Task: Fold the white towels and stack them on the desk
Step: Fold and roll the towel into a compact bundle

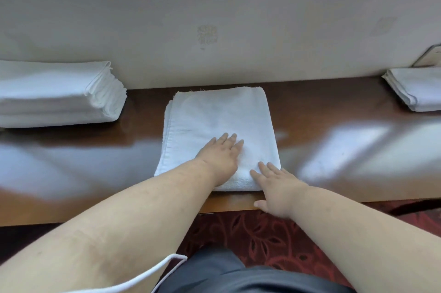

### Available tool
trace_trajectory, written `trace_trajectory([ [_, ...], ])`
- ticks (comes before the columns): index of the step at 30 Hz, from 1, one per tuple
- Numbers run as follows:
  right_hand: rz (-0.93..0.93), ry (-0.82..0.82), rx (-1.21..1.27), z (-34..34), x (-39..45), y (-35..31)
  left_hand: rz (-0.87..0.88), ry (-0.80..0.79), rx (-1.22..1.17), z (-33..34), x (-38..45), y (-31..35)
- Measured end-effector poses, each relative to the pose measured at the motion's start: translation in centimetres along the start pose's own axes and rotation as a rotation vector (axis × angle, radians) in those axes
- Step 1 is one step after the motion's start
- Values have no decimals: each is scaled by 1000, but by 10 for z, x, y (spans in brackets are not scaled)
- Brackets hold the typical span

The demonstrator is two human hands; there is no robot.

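Both forearms reach in from six o'clock. Flat-fingered, the left hand (220,158) presses the folded white terry towel (218,135) at centre of the glossy brown wooden desk (334,130), likely smoothing it; the right hand (274,187), fingers straight and grasping nothing, steadies its five-o'clock corner. Stacked white towels (57,94) wait at nine o'clock.

Bright, soft daylight, even across the scene. Big pale glare patches on the glossy tabletop (334,149), left & right of centre, washing out the wood. Whole pic slightly soft; tabletop edges smeared w/ motion blur. Wide-angle bend: the tabletop's far edge curves, corners stretch. Wall (214,18) flat & low-contrast. Faint shadows only. Floor below darker.
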State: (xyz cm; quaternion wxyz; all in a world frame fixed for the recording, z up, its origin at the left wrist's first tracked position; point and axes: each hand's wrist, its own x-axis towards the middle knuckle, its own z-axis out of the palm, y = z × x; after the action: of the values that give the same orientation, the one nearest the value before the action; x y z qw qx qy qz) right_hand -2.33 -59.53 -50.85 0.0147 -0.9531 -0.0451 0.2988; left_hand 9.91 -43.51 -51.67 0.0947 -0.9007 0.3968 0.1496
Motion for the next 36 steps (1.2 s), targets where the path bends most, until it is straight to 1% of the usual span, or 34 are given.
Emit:
trace_trajectory([
  [2,0,-4,-49,1,2,0,47,-19,-69,5,25,-10],
  [3,-5,-8,-69,2,2,0,28,-39,-97,8,35,-19],
  [6,-22,-26,-100,1,1,2,-80,-33,-162,15,59,-51],
  [10,-33,-56,-55,-10,-1,1,-270,16,-227,14,75,-81],
  [12,0,-91,-58,-21,1,-2,-345,-8,-212,7,83,-81],
  [14,75,-86,-52,-39,10,-5,-421,-51,-227,-3,90,-73],
  [16,150,-6,42,-57,28,-6,-443,-34,-268,-10,95,-62],
  [17,153,78,100,-63,38,-5,-395,7,-282,-9,94,-57],
  [19,108,270,200,-66,61,-4,-219,97,-273,0,84,-52],
  [20,74,322,221,-64,73,-5,-155,125,-266,7,77,-53],
  [21,36,325,230,-61,83,-7,-138,141,-262,15,70,-58],
  [23,-14,246,201,-53,100,-8,-212,150,-252,28,58,-74],
  [25,-9,192,158,-45,112,1,-347,128,-235,36,48,-95],
  [27,19,250,119,-44,123,8,-515,64,-222,35,43,-114],
  [28,47,323,122,-49,128,8,-574,44,-217,32,44,-118],
  [29,74,402,143,-56,135,5,-585,53,-216,27,46,-116],
  [30,76,470,156,-64,143,0,-542,93,-221,22,50,-111],
  [31,43,503,152,-71,154,-7,-444,149,-223,18,55,-104],
  [32,-9,494,142,-77,166,-11,-315,195,-222,16,60,-97],
  [33,-49,448,133,-80,176,-13,-209,214,-229,16,65,-95],
  [34,-63,389,122,-82,185,-8,-168,202,-242,17,70,-98],
  [35,-51,354,110,-81,192,1,-196,179,-250,20,74,-105],
  [36,-12,346,102,-81,197,12,-264,158,-249,23,77,-114],
])
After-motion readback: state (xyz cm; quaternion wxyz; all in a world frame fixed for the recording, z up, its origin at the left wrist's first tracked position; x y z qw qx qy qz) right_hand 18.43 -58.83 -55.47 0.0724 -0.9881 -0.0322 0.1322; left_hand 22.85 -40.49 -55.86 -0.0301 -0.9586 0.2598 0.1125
